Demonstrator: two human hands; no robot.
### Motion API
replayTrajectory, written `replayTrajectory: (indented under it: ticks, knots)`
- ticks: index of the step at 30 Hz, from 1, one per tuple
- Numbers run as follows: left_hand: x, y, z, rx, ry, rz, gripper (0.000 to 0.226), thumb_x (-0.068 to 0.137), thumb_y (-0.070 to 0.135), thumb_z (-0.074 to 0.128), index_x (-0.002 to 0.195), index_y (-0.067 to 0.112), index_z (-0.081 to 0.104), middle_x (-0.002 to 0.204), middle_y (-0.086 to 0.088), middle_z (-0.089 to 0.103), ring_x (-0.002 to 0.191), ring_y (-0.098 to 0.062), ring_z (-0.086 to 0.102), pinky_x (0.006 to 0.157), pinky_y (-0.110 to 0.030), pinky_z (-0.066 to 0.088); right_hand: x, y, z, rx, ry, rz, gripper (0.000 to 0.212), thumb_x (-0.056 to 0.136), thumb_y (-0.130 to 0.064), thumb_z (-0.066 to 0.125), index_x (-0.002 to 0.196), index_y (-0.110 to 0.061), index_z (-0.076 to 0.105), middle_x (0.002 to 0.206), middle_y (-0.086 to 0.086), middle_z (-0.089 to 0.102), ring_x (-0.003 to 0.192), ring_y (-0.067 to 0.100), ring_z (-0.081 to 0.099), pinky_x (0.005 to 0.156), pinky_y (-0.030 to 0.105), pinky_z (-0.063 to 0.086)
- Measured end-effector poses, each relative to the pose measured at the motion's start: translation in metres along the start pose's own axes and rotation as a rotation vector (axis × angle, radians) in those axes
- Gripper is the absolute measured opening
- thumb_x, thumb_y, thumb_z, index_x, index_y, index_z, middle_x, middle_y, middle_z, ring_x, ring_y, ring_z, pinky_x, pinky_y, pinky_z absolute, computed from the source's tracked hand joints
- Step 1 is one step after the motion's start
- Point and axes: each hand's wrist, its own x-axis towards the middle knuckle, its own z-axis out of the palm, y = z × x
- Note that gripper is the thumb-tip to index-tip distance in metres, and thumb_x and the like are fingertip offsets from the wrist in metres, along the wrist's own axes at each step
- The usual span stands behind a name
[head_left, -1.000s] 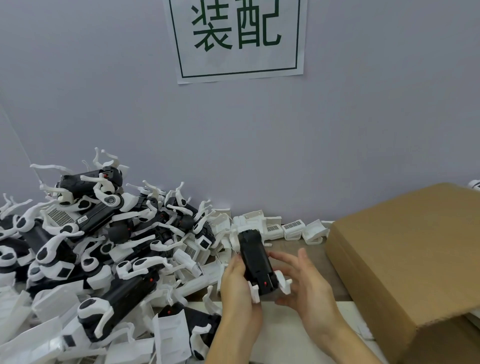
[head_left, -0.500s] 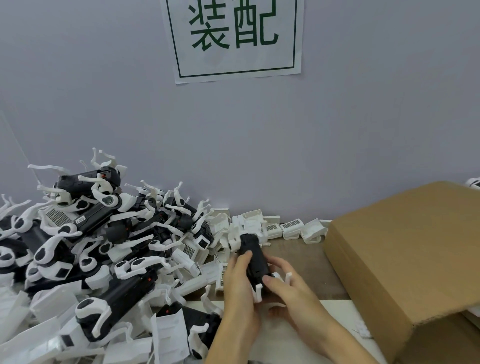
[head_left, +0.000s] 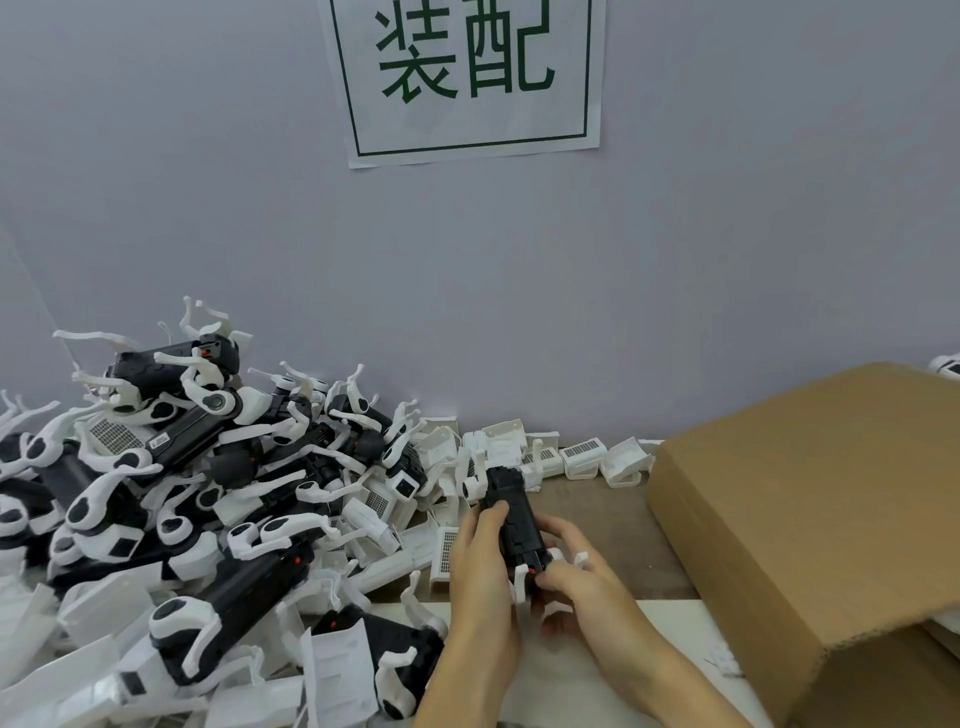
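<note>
The black unit (head_left: 511, 514) is held over the table (head_left: 597, 512), directly in front of the person and just right of the pile (head_left: 208, 493). Its long axis points away from the camera toward the wall (head_left: 519, 312). The left hand (head_left: 480, 566) grips the unit from its left side, with the fingers (head_left: 492, 514) curled round the body and the thumb lying on the upper face near the middle. The right hand (head_left: 582, 582) holds the near end of the unit. Its fingers (head_left: 563, 530) are curled along the right side, and the thumb presses against the near end face beside a small red mark. White arms (head_left: 521, 582) project from the near end of the unit, between the two hands. The pile consists of similar black units fitted with white arms, heaped loosely against the wall on the left of the table. A row of white brackets (head_left: 582, 454), some bearing barcode labels, lies along the foot of the wall just behind the held unit. A cardboard box (head_left: 810, 519) stands on the right of the table, apart from both hands. A white sheet (head_left: 670, 639) lies on the table beneath the forearms. A paper sign (head_left: 470, 78) with green characters is fixed to the wall above.
</note>
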Motion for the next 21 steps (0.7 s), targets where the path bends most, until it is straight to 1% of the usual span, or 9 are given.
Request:
replayTrajectory:
  ticks: [2,4,6,8,10,13,16,18,21]
  knots:
    - [-0.0001,-0.0004,-0.0004,-0.005,-0.009,-0.011,0.016,0.095,0.023,0.06,0.088,0.016,0.072,0.089,-0.017,0.063,0.086,-0.036,0.061,0.078,-0.046,0.044,0.0,-0.0011,0.0007,-0.015,0.001,0.011,0.051,0.076,-0.013,0.056,0.122,-0.034,0.059,0.087,-0.007,0.069,0.062,0.015,0.057,0.055,0.028,0.044]
    - [-0.0006,-0.0007,0.0002,0.019,-0.036,0.005,0.019,0.095,0.022,0.059,0.082,0.02,0.073,0.087,-0.017,0.063,0.084,-0.034,0.061,0.076,-0.045,0.046,0.0008,0.0003,0.0004,-0.029,0.017,0.019,0.045,0.086,-0.008,0.054,0.122,-0.035,0.058,0.084,-0.005,0.068,0.062,0.016,0.056,0.057,0.032,0.044]
    - [-0.0025,-0.0014,0.0013,0.057,-0.068,0.045,0.025,0.096,0.021,0.058,0.079,0.029,0.075,0.086,-0.013,0.069,0.083,-0.031,0.064,0.077,-0.048,0.049,0.0009,0.0021,0.0001,-0.047,0.049,0.032,0.043,0.094,-0.004,0.047,0.12,-0.037,0.057,0.079,-0.003,0.068,0.062,0.016,0.055,0.057,0.033,0.044]
    - [-0.0045,-0.0018,0.0029,0.087,-0.082,0.079,0.034,0.098,0.021,0.057,0.079,0.042,0.076,0.084,-0.001,0.076,0.086,-0.022,0.069,0.087,-0.048,0.054,0.0016,0.0039,0.0007,-0.068,0.085,0.024,0.038,0.098,-0.007,0.044,0.119,-0.037,0.057,0.074,-0.007,0.067,0.06,0.013,0.053,0.054,0.029,0.043]
    - [-0.0059,-0.0008,0.0039,0.098,-0.084,0.089,0.041,0.099,0.02,0.057,0.076,0.049,0.075,0.081,0.006,0.077,0.087,-0.018,0.07,0.091,-0.046,0.054,0.0018,0.0035,0.0018,-0.072,0.081,0.02,0.036,0.099,-0.009,0.045,0.118,-0.038,0.056,0.066,-0.015,0.066,0.056,0.009,0.052,0.052,0.026,0.043]
    - [-0.0048,-0.0003,0.003,0.109,-0.077,0.079,0.034,0.097,0.02,0.058,0.077,0.04,0.076,0.079,0.0,0.074,0.084,-0.023,0.067,0.083,-0.047,0.053,0.0004,0.0014,0.003,-0.062,0.05,0.021,0.034,0.089,-0.02,0.056,0.116,-0.04,0.056,0.07,-0.013,0.068,0.061,0.009,0.056,0.058,0.027,0.045]
    - [-0.0032,-0.0012,0.0015,0.098,-0.078,0.076,0.02,0.096,0.02,0.058,0.085,0.021,0.075,0.084,-0.012,0.066,0.08,-0.03,0.061,0.073,-0.043,0.045,0.0008,0.0022,0.0019,-0.029,0.019,0.025,0.055,0.065,-0.025,0.053,0.118,-0.037,0.058,0.076,-0.004,0.066,0.066,0.013,0.055,0.061,0.03,0.044]
    - [-0.0009,-0.0028,0.001,0.088,-0.078,0.076,0.018,0.096,0.019,0.058,0.086,0.017,0.073,0.083,-0.014,0.064,0.079,-0.031,0.06,0.073,-0.043,0.044,0.0024,0.0042,0.0005,-0.028,0.008,0.019,0.058,0.063,-0.023,0.051,0.119,-0.035,0.058,0.08,-0.001,0.066,0.067,0.014,0.053,0.061,0.03,0.043]
    - [0.0018,-0.0044,0.0004,0.081,-0.083,0.073,0.021,0.096,0.019,0.058,0.082,0.019,0.073,0.082,-0.013,0.063,0.079,-0.031,0.059,0.073,-0.043,0.043,0.0033,0.0049,-0.0005,-0.019,0.001,0.014,0.059,0.062,-0.021,0.051,0.12,-0.034,0.058,0.088,0.002,0.066,0.068,0.016,0.051,0.061,0.03,0.042]
